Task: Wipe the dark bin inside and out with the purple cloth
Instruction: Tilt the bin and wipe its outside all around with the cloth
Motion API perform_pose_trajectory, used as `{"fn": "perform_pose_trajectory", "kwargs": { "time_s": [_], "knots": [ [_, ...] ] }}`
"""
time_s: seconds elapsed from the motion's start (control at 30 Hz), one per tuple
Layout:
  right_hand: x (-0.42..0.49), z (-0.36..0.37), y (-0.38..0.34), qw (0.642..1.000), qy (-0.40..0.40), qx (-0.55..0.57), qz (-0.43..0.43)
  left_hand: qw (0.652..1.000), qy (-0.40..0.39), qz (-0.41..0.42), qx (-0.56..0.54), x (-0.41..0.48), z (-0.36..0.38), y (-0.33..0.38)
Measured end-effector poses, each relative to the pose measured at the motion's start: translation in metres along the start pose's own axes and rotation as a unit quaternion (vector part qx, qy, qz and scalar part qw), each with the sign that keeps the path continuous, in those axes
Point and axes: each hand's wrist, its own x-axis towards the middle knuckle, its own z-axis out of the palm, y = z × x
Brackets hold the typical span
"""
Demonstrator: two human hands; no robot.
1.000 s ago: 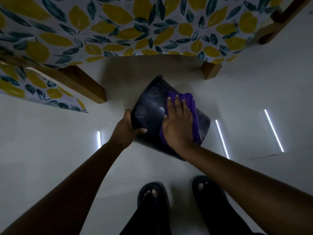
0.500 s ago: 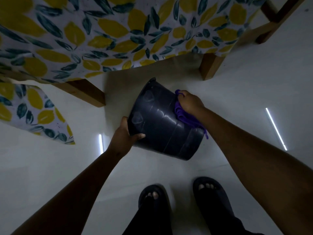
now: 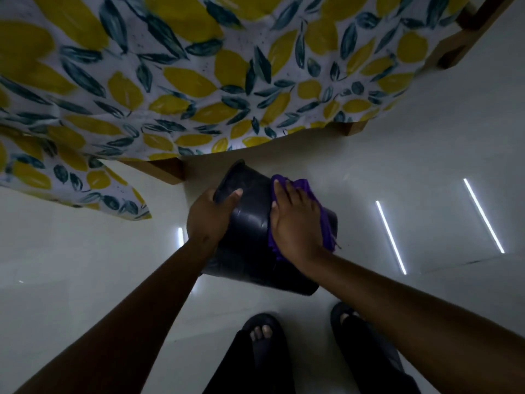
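Note:
The dark bin (image 3: 250, 237) is held tilted above the pale floor, its open rim pointing away from me toward the table and its base toward my feet. My left hand (image 3: 208, 216) grips the bin at its rim on the left side, thumb on the outer wall. My right hand (image 3: 295, 223) lies flat on the purple cloth (image 3: 321, 211), pressing it against the bin's outer wall on the right. The cloth sticks out around the palm and fingers. The bin's inside is hidden.
A table draped in a lemon-print cloth (image 3: 184, 81) hangs over the space just beyond the bin, with wooden legs (image 3: 167, 169) close by. My sandalled feet (image 3: 261, 334) stand below the bin. Light strips (image 3: 390, 237) reflect on the glossy floor at right.
My right hand went from the bin's far right edge back onto its side wall, now flat on the cloth. My left hand shifted up to the rim. The bin's base swung down toward me.

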Motion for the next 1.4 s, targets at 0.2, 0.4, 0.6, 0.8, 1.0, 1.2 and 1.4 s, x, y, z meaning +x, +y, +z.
{"fn": "perform_pose_trajectory", "kwargs": {
  "time_s": [0.2,0.4,0.6,0.8,1.0,1.2,1.4],
  "knots": [
    [-0.004,-0.009,-0.018,0.997,0.054,-0.024,-0.044,0.996,-0.007,0.088,-0.007,-0.006,0.004,0.001],
    [0.059,-0.026,0.022,0.999,0.006,0.04,-0.006,0.994,0.0,0.072,-0.079,-0.013,0.019,0.001],
    [0.062,-0.029,0.054,0.986,-0.08,0.093,0.115,0.996,0.019,0.067,-0.057,-0.018,0.019,-0.014],
    [0.026,-0.018,0.036,0.998,-0.004,0.038,0.049,0.996,-0.021,0.062,-0.06,-0.018,0.014,-0.037],
    [0.011,-0.006,0.006,0.998,-0.014,-0.044,-0.049,0.996,-0.04,0.057,-0.057,-0.012,0.011,-0.048],
    [0.053,-0.017,0.016,0.998,-0.054,0.006,-0.031,0.995,-0.026,0.088,-0.035,-0.01,0.012,-0.03],
    [0.096,-0.025,0.042,0.956,-0.247,0.104,0.116,0.996,-0.046,0.066,-0.039,-0.015,0.01,-0.037]
  ]
}}
